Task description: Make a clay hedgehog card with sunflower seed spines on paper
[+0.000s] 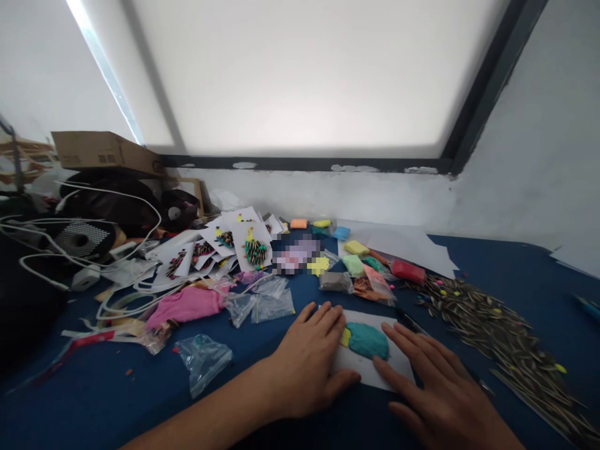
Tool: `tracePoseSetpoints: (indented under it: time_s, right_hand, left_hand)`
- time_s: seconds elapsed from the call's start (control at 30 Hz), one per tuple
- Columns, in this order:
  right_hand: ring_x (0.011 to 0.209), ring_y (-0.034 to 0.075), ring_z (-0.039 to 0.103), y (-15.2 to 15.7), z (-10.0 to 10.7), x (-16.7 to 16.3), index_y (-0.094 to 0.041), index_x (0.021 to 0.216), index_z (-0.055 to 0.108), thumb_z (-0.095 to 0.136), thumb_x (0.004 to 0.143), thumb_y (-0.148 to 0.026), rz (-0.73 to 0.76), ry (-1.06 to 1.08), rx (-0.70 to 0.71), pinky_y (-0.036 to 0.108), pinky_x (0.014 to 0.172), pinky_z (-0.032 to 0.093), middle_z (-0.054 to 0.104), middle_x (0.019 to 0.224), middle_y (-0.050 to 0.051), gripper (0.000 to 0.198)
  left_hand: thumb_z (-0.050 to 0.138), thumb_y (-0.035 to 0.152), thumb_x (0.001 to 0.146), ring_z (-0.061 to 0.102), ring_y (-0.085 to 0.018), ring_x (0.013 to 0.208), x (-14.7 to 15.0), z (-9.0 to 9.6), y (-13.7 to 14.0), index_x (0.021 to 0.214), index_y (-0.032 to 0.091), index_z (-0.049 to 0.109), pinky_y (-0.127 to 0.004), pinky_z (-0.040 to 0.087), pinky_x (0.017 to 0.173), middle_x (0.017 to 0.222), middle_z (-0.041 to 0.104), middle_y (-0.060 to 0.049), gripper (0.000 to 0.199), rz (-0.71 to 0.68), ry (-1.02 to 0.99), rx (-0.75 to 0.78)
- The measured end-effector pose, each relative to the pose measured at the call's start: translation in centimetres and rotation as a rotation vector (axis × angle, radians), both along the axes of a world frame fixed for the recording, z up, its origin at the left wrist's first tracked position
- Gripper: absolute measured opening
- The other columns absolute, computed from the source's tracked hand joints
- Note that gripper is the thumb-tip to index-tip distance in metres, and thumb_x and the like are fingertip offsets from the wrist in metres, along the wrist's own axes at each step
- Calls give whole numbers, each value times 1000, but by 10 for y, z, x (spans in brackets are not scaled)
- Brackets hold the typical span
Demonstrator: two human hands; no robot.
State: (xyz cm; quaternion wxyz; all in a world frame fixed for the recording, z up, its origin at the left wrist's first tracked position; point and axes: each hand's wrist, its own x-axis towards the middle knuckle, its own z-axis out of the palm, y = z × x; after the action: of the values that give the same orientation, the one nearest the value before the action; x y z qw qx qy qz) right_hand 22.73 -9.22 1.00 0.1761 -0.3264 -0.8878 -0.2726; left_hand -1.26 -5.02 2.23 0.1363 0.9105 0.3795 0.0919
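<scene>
A teal piece of modelling clay (pixel 368 341), flattened into an oval, lies on a white paper card (pixel 359 369). A smaller yellow clay piece (pixel 345 337) joins its left end. My left hand (pixel 312 359) rests flat on the card's left part, fingers stretched out beside the yellow clay. On the other side, my right hand (pixel 435 381) is spread with its fingertips at the right edge of the teal clay. Neither hand grips anything. A dark pen-like stick (pixel 415 322) lies behind the right hand, partly hidden.
Sunflower seeds (pixel 492 331) spread over the right side. Behind the card lie wrapped clay blocks, including a red one (pixel 407 271) and a grey-brown one (pixel 336 282). Cards with seeded clay figures (pixel 253 247), pink cloth (pixel 190 305), plastic bags (pixel 204 359) and white cables (pixel 122 187) crowd the left.
</scene>
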Motion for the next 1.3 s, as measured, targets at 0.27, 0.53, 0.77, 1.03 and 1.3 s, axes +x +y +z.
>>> tracePoseSetpoints:
  time_s: [0.27,0.53,0.77,1.03,1.3]
  right_hand:
    - [112,30,57,-2,1,1,-16,106,69,50,89,-27,-25,11,68,42,84,46,61,123,20,28]
    - [113,30,56,-1,0,-1,-18,103,69,48,90,-29,-32,38,45,41,84,46,61,124,18,27]
    - [109,28,57,-1,-3,0,-14,106,68,46,92,-32,-43,94,74,40,84,46,63,120,17,31]
    - [113,33,55,1,-10,2,-14,111,67,44,92,-39,-112,34,41,44,82,48,59,125,20,39]
    - [114,32,56,2,-17,5,-15,123,60,41,92,-43,-207,37,9,43,82,49,57,129,20,46]
  left_hand:
    - [38,59,90,23,-32,140,0,-1,0,142,9,36,-49,15,115,149,31,-16,72,0,8,18]
    - [37,59,91,24,-32,140,-1,0,-1,142,8,35,-49,16,115,149,32,-17,72,-2,23,36]
    - [36,59,91,23,-32,140,-1,0,0,143,9,34,-49,15,115,149,31,-16,72,-6,19,25]
    - [37,59,91,24,-32,140,0,-1,0,143,8,34,-49,16,115,149,31,-16,72,-6,31,28]
    - [35,59,91,25,-32,139,0,-1,-1,142,8,34,-50,17,114,148,32,-17,73,-9,33,54]
